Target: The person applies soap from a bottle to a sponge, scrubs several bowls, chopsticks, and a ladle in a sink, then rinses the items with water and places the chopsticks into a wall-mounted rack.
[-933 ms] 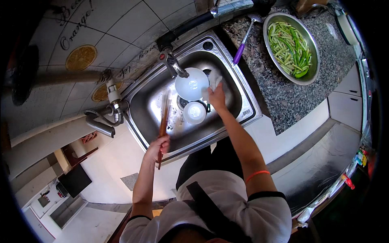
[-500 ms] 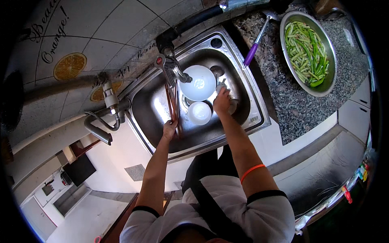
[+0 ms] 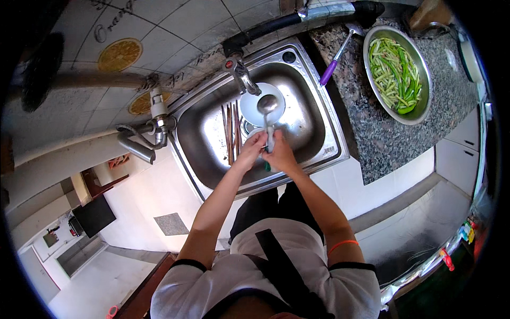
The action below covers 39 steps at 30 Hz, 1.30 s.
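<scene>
Both my hands are together over the near middle of the sink, on a metal ladle [image 3: 267, 104]. Its round head points away from me, above the large white bowl [image 3: 254, 114]. My left hand [image 3: 252, 152] closes on the handle. Tight beside it, my right hand [image 3: 282, 154] presses a pale, crumpled cloth [image 3: 271, 139] around the handle. A green piece [image 3: 267, 166] shows just below my fingers; I cannot tell whether it belongs to the ladle. A smaller white bowl [image 3: 256, 131] is mostly hidden behind my hands. Several brown chopsticks [image 3: 231, 133] lie left of the bowls.
The metal tap [image 3: 244, 80] reaches over the large bowl in the steel sink [image 3: 336, 141]. On the granite counter [image 3: 382, 146] to the right stand a steel basin [image 3: 425, 109] of cut green vegetables and a purple-handled utensil [image 3: 330, 72]. A bent pipe [image 3: 139, 149] juts out at the left.
My left hand has let go of the chopsticks and moved right to the ladle. My right hand has come nearer to me, and the ladle is now lifted from the sink's right side.
</scene>
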Each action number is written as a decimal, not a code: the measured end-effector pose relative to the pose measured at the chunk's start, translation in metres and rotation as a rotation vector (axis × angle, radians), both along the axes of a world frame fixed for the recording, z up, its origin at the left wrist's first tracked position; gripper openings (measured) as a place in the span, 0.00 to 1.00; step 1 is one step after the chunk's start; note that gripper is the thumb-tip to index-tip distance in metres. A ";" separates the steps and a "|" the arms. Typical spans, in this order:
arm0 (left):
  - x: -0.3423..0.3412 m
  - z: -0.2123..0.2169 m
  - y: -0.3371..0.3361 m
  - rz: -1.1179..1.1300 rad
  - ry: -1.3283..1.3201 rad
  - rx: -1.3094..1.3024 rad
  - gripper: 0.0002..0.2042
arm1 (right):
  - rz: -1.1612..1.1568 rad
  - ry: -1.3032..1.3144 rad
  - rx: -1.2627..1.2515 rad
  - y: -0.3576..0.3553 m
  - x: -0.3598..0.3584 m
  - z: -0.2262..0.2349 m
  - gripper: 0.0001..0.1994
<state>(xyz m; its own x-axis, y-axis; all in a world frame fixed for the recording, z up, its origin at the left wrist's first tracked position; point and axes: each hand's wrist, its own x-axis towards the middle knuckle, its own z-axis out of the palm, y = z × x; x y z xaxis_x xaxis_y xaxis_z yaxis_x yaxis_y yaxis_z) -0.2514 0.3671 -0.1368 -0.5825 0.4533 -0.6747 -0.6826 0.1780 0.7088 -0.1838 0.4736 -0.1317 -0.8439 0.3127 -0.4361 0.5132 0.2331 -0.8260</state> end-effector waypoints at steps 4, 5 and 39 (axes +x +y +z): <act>-0.007 -0.020 -0.015 0.115 -0.035 0.042 0.07 | 0.096 0.200 -0.052 -0.012 0.001 -0.002 0.24; -0.006 -0.018 -0.018 0.143 -0.037 0.042 0.06 | 0.133 0.196 0.023 -0.017 0.000 -0.001 0.22; 0.002 0.054 -0.046 -0.025 0.267 -0.125 0.18 | -0.487 -0.068 -1.311 0.003 -0.066 -0.052 0.13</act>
